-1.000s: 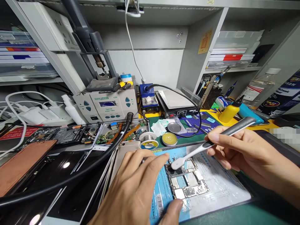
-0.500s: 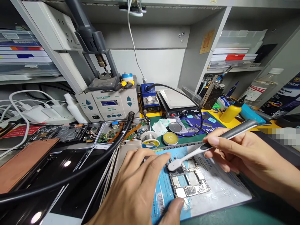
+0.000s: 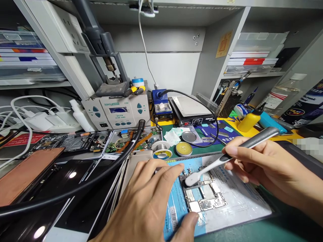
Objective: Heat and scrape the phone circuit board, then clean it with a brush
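A phone circuit board (image 3: 202, 193) lies on a blue-and-white sheet (image 3: 242, 205) in a clear cover. My left hand (image 3: 148, 198) spans its left side, index fingertip at the upper corner and thumb at the lower one, gripping it. Between the fingers and thumb of my right hand (image 3: 254, 161) is a toothbrush (image 3: 214, 164) with a white neck and a dark-and-white handle. Its head rests on the dark upper-left part of the board, bristles facing down and hidden. A thin dark tip shows behind my right fingers; I cannot make out what it belongs to.
Beyond the sheet stand a solder spool (image 3: 162, 150) and an open tin of yellow paste (image 3: 183, 148). A thick black hose (image 3: 101, 181) crosses phones at left. A hot-air station (image 3: 118, 111) and a heating plate (image 3: 193, 109) stand behind; a yellow bottle (image 3: 249, 120) is at right.
The toothbrush head shifted left along the board, then came back right, moving with my right hand. My left hand keeps its place on the board. The view shifted slightly.
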`<move>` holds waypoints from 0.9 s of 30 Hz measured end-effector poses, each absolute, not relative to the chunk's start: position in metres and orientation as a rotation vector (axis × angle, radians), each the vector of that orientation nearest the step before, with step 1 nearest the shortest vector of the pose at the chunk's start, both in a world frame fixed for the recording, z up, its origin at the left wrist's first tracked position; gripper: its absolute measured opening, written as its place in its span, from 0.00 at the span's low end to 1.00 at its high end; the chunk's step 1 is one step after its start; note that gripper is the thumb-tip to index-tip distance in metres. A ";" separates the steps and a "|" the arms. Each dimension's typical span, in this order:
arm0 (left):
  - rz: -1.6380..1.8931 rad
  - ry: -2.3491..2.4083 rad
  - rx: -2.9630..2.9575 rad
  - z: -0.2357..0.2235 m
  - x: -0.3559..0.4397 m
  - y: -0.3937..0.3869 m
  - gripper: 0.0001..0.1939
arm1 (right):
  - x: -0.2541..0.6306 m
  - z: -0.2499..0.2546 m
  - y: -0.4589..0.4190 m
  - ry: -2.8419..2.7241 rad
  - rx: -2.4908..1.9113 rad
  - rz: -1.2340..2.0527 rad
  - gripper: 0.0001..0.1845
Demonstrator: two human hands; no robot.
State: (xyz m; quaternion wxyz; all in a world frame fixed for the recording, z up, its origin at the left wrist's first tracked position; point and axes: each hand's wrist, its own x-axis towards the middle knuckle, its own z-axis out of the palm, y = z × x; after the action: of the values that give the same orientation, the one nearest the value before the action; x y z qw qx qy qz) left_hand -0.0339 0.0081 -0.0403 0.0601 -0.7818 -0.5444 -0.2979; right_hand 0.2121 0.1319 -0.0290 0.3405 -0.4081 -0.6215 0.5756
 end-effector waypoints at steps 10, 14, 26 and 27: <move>-0.903 -1.719 -2.433 -0.041 -0.032 0.008 0.28 | 0.215 -0.038 0.134 -1.650 -0.933 1.475 0.16; -0.955 -1.726 -2.442 -0.044 -0.034 0.005 0.28 | 0.213 -0.040 0.134 -1.595 -0.880 1.453 0.19; -0.986 -1.702 -2.445 -0.044 -0.033 0.009 0.29 | 0.216 -0.035 0.131 -1.629 -1.063 1.439 0.24; -0.986 -1.699 -2.442 -0.044 -0.034 0.009 0.29 | 0.216 -0.035 0.131 -1.645 -1.084 1.435 0.23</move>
State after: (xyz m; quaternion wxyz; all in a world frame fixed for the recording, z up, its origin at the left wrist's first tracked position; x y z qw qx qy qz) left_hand -0.0340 0.0091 -0.0442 0.0037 -0.7792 -0.5420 -0.3147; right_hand 0.2161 0.1311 -0.0351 0.3449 -0.4175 -0.6335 0.5527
